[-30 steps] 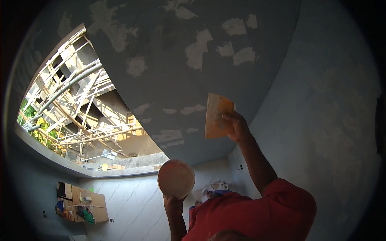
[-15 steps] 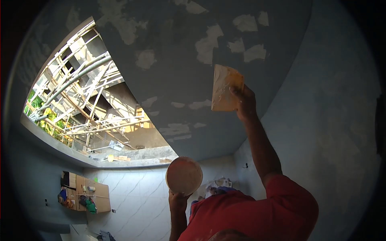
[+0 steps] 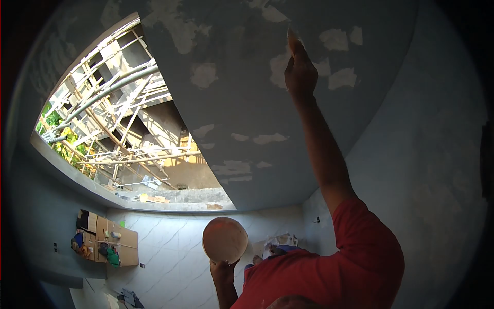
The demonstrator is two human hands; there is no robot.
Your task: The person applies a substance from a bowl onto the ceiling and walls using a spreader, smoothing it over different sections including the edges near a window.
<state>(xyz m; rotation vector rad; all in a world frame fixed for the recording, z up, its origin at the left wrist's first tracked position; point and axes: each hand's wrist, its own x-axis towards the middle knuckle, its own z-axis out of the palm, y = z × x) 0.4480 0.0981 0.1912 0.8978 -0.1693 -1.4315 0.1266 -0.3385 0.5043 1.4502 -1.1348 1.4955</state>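
My right hand (image 3: 301, 77) is raised high at the end of an outstretched arm, closed round a flat scraper (image 3: 293, 42). The scraper shows nearly edge-on against the grey wall surface (image 3: 242, 103), beside a pale patch (image 3: 279, 67); contact cannot be made out. Lower down, my left hand (image 3: 223, 272) grips the underside of a round, shallow bowl (image 3: 225, 240) with a pale reddish inside. Several other whitish patches are spread over the grey surface.
A large opening (image 3: 38, 143) at the left shows wooden poles outside. Cardboard (image 3: 124, 242) with several items on it lies at the lower left, on a veined pale floor (image 3: 170, 247). Papers or cloths (image 3: 282, 240) lie near the red-shirted body.
My right hand has moved up and slightly left, and the scraper has turned from face-on to nearly edge-on. The bowl sits slightly lower and further left. The view has shifted a little.
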